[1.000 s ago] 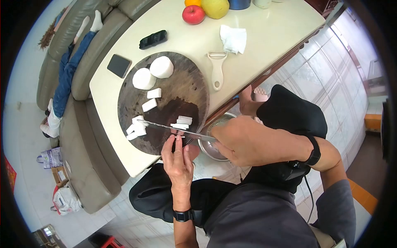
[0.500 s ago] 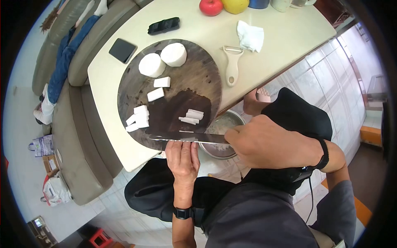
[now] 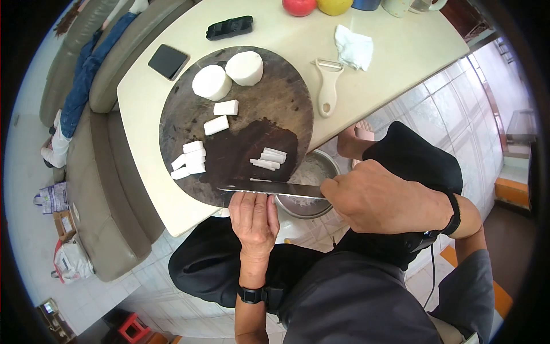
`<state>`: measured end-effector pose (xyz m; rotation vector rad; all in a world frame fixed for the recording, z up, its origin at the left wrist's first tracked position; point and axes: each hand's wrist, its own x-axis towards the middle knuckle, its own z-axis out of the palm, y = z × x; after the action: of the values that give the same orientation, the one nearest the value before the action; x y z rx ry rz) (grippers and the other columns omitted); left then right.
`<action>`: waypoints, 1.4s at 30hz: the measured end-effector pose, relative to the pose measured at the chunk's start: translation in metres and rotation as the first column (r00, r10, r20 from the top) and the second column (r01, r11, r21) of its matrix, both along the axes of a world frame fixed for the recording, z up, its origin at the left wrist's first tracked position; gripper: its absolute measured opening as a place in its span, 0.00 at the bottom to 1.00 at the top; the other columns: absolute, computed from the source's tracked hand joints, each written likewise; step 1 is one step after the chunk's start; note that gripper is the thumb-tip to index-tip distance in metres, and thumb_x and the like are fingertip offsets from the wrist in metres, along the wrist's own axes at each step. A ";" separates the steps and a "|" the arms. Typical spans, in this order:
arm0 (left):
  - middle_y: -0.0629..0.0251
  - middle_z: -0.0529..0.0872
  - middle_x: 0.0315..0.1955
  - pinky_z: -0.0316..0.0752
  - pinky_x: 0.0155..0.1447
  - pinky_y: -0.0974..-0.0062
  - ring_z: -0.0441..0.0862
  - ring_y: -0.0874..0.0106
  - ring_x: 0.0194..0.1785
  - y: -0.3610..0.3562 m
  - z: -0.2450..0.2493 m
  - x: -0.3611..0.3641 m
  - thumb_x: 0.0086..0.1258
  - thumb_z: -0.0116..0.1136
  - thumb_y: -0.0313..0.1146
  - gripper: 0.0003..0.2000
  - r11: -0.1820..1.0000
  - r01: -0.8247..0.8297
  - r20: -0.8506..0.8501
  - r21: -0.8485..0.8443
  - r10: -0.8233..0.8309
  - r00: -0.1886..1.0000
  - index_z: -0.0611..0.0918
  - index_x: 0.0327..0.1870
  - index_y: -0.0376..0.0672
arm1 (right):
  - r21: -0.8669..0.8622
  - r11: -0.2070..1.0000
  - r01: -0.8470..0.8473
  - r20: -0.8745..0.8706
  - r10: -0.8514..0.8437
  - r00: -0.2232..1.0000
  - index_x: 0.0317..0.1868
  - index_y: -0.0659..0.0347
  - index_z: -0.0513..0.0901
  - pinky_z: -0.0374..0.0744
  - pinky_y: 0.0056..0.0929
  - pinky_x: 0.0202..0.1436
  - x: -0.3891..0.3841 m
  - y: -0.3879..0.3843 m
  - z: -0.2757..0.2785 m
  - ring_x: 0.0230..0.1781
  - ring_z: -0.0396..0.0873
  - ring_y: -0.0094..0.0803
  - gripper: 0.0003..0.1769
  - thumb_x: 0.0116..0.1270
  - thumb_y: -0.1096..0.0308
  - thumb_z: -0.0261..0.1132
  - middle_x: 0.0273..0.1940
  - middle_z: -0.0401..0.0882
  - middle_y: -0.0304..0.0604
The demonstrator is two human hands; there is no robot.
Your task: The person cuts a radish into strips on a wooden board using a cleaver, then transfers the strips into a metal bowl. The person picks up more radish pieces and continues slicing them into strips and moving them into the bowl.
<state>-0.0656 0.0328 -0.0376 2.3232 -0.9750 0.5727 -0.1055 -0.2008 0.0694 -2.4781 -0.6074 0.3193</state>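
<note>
My right hand (image 3: 381, 195) is closed round the handle of a knife (image 3: 281, 188), its blade lying across the near edge of a round wooden cutting board (image 3: 246, 106). Fingers together and bent, my left hand (image 3: 253, 221) presses at that edge against the blade; whatever they grip is hidden. Just beyond the blade lies a thin white slice (image 3: 260, 180). Thin white sticks (image 3: 269, 159) rest to the right, thicker white blocks (image 3: 192, 159) to the left. Farther back are two more blocks (image 3: 220, 117) and two thick peeled rounds that look like white radish (image 3: 212, 82).
A metal bowl (image 3: 321, 172) stands below the table edge, partly hidden by the knife and my right hand. On the table (image 3: 286, 34) are a peeler (image 3: 328, 89), crumpled tissue (image 3: 353, 49), a phone (image 3: 168, 61), a black object (image 3: 229, 27) and fruit (image 3: 299, 6). Another person's legs (image 3: 86, 80) show on the sofa.
The view has shifted slightly. The knife and my right hand have slid a little to the right, while my left hand keeps its place at the board's edge.
</note>
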 end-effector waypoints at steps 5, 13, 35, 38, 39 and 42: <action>0.54 0.83 0.41 0.75 0.54 0.59 0.79 0.54 0.49 0.000 0.000 0.002 0.57 0.66 0.20 0.11 1.000 0.012 -0.013 -0.020 -0.012 1.000 0.83 0.41 0.30 | -0.039 0.999 -0.010 -0.042 0.009 0.999 0.25 0.69 0.78 0.79 0.43 0.29 0.005 -0.002 0.000 0.25 0.82 0.50 0.05 0.47 0.75 0.64 0.22 0.78 0.55; 0.51 0.82 0.42 0.76 0.53 0.60 0.80 0.52 0.48 -0.002 0.004 0.003 0.56 0.64 0.18 0.12 0.998 0.034 -0.029 -0.043 -0.035 0.999 0.83 0.43 0.29 | 0.012 0.997 -0.071 0.000 0.071 0.997 0.24 0.68 0.72 0.75 0.41 0.27 0.020 0.003 -0.009 0.23 0.78 0.51 0.07 0.49 0.75 0.63 0.17 0.72 0.54; 0.55 0.82 0.42 0.74 0.51 0.65 0.79 0.57 0.47 -0.009 0.035 0.006 0.55 0.67 0.20 0.14 0.991 0.056 -0.113 0.125 -0.042 0.993 0.84 0.44 0.36 | 0.242 0.963 0.117 0.225 -0.173 0.959 0.21 0.73 0.80 0.78 0.42 0.33 0.008 -0.009 -0.016 0.26 0.80 0.52 0.09 0.51 0.72 0.60 0.22 0.76 0.59; 0.58 0.83 0.36 0.74 0.44 0.67 0.80 0.60 0.41 -0.009 0.028 0.000 0.54 0.67 0.19 0.10 0.994 0.055 -0.043 0.098 -0.051 0.998 0.84 0.38 0.37 | 0.213 0.970 0.116 0.205 -0.161 0.965 0.19 0.73 0.80 0.76 0.44 0.33 0.006 -0.014 -0.015 0.26 0.80 0.53 0.09 0.50 0.73 0.60 0.22 0.76 0.60; 0.59 0.83 0.35 0.74 0.43 0.67 0.80 0.60 0.39 -0.009 0.028 -0.001 0.54 0.67 0.19 0.09 0.994 0.047 -0.031 0.102 -0.044 0.999 0.83 0.36 0.37 | 0.209 0.972 0.104 0.180 -0.143 0.973 0.19 0.73 0.79 0.76 0.45 0.33 0.005 -0.016 -0.014 0.26 0.80 0.54 0.09 0.50 0.73 0.60 0.22 0.76 0.61; 0.60 0.84 0.34 0.73 0.41 0.67 0.81 0.61 0.37 -0.017 0.032 -0.009 0.51 0.66 0.18 0.10 0.994 0.094 -0.033 0.060 -0.092 0.995 0.83 0.35 0.38 | 0.308 0.917 0.252 -0.004 -0.264 0.965 0.19 0.75 0.79 0.76 0.45 0.33 0.003 -0.015 -0.010 0.26 0.79 0.55 0.09 0.49 0.74 0.60 0.22 0.75 0.63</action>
<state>-0.0743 0.0155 -0.0055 2.3195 -1.0939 0.4746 -0.1028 -0.2161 0.0591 -2.2300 -0.3087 0.0679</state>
